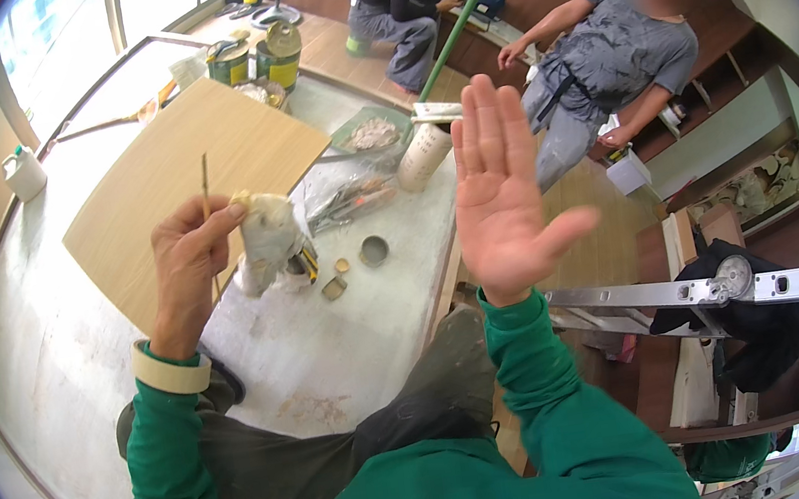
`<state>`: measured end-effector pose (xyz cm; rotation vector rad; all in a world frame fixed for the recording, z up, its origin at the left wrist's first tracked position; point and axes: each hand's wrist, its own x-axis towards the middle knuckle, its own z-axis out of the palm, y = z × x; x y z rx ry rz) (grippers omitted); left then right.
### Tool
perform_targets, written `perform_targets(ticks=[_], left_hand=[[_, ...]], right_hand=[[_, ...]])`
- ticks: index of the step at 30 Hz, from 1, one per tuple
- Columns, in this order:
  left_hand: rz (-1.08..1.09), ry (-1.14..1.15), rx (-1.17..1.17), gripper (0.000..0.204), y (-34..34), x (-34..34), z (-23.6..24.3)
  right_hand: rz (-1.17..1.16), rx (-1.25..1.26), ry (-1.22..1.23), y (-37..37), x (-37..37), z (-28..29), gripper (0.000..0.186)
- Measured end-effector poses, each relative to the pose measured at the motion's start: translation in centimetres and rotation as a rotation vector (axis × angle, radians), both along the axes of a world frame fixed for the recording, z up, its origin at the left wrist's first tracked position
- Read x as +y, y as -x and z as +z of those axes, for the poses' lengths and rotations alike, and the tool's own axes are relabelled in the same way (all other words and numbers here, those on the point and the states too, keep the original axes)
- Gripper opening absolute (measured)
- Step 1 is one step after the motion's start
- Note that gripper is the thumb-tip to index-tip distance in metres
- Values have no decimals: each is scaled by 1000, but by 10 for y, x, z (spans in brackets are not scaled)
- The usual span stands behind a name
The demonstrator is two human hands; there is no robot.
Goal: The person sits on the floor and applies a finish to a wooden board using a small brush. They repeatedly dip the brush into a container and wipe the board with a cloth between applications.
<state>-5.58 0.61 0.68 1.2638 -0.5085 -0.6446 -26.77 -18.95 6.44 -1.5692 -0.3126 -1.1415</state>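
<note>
My left hand [186,252] is closed, pinching a thin brown stick [205,179] that stands upright between thumb and fingers. Whether its end is a brush tip I cannot tell. Right beside the fingertips is a whitish, stained, crumpled rag or bag [268,234]; whether the hand grips it too is unclear. A cream ring like a tape roll [171,368] circles my left wrist. My right hand [503,206] is raised, palm showing, fingers straight and thumb out, holding nothing. Between the hands, lower down, sit a small grey round cup [373,250] and a small tan container [334,287].
A wood-grain board [195,155] lies on the whitish surface [330,334]. Behind it are paint cans [279,58], a tray of pale material [371,132] and a white bucket [425,157]. One person [610,50] stands right; another [398,7] sits behind. An aluminium ladder [628,298] crosses at right.
</note>
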Motion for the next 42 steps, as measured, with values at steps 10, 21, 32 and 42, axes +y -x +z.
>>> perform_targets(ticks=[10,21,32,42], left_hand=[[53,-35,-41,15,-6,2,3],[-25,31,36,14,7,-4,17],[-147,168,-39,20,8,12,6],[-143,-46,307,9,14,1,-11]], right_hand=[[-1117,255,875,53,-108,0,107],[-98,484,-390,-32,46,-79,34],[54,467,-695,-89,75,-80,21],[236,384,-1066,-77,79,-97,22]])
